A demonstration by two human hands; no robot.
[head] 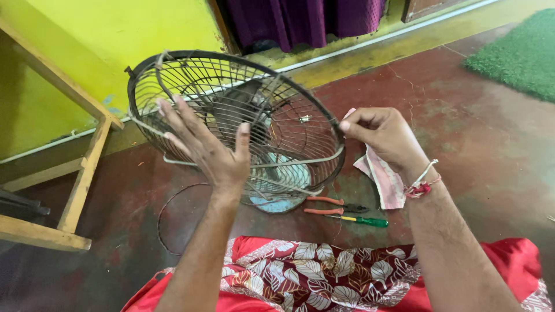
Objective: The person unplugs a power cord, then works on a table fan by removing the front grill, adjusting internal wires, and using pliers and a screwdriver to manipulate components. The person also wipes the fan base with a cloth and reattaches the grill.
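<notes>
A round wire fan guard [289, 124] stands tilted on the red floor, with the fan's motor and a pale blue base [286, 188] visible behind its bars. My left hand [205, 144] lies flat against the guard's left side, fingers spread. My right hand [381, 136] pinches the guard's rim on the right and holds a pink and white cloth [384, 179] that hangs below it.
Orange-handled pliers [329, 205] and a green-handled screwdriver [364, 220] lie on the floor below the fan. A thin wire ring [165, 214] lies to the left. A wooden frame [81, 173] stands at left, a green mat [520, 55] at top right. A red leaf-patterned cloth [329, 277] covers my lap.
</notes>
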